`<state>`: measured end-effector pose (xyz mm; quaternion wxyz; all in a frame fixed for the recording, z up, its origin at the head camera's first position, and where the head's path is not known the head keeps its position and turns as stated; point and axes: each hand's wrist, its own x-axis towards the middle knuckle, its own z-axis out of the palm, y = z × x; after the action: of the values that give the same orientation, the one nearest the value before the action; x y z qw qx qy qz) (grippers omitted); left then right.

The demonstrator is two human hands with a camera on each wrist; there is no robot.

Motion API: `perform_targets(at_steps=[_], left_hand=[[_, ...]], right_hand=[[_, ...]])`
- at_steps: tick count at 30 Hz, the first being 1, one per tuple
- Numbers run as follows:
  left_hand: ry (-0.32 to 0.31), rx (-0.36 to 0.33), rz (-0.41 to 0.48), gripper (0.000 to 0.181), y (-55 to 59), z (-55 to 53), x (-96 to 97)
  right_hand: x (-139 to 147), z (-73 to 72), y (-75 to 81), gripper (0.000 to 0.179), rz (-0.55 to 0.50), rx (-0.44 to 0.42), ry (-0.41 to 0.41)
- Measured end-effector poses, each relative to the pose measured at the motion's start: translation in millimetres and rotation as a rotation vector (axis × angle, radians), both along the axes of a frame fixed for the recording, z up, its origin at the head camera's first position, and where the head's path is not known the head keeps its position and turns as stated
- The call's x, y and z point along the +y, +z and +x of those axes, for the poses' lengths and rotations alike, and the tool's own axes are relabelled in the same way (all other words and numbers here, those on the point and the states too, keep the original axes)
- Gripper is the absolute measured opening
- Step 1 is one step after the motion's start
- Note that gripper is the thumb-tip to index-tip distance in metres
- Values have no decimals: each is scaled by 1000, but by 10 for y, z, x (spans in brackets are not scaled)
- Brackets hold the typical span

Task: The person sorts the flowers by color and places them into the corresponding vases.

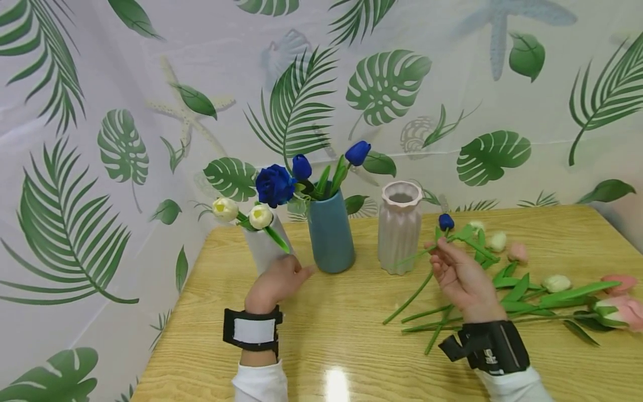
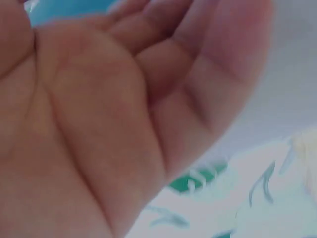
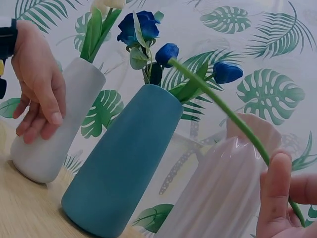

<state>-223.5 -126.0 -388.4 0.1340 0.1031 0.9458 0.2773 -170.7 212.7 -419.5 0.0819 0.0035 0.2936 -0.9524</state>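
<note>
My left hand [image 1: 281, 282] is at the side of the smooth white vase [image 3: 81, 111], fingers loosely bent, nothing gripped. The white vase leans in the head view and bears two white tulips [image 1: 260, 216]. Beside it stands a blue vase [image 1: 331, 237] with a blue rose [image 1: 274, 185] and two blue tulips [image 1: 358, 153]. My right hand [image 1: 464, 279] pinches the green stem [image 3: 228, 111] of another blue tulip [image 1: 446, 221]. That stem points left, across the front of the ribbed pale pink vase [image 1: 399, 234]. The left wrist view shows my left palm [image 2: 94, 114] close up.
More flowers lie on the wooden table [image 1: 321, 329] at the right: white tulips [image 1: 556, 283], pink ones [image 1: 518, 253] and a large pink bloom [image 1: 620, 311]. Their stems extend under my right hand. A leaf-print cloth [image 1: 392, 89] hangs behind the table.
</note>
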Motion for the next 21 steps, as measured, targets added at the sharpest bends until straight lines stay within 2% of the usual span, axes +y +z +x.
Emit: perform_targets(at_steps=[3,6,12,16,18,21], left_hand=[[-13,-10,-13,53,62,43,-146],[23,-19,-33,49,103,78,-240],[151,18,-141,38,141,98,-309],[255,23,-159,44,138,90,-334],[297,15,-152,49,136,85,-353],[345,1,-117,64,138,79,-370]], right_hand=[[-24,-3,18,26,14,22,10],[-41,-2,27,28,41,70,31],[-143,24,39,15,105,141,50],[-220,48,49,11,106,135,44],[-240,58,50,14,72,114,40],[-248,71,50,18,22,87,33]])
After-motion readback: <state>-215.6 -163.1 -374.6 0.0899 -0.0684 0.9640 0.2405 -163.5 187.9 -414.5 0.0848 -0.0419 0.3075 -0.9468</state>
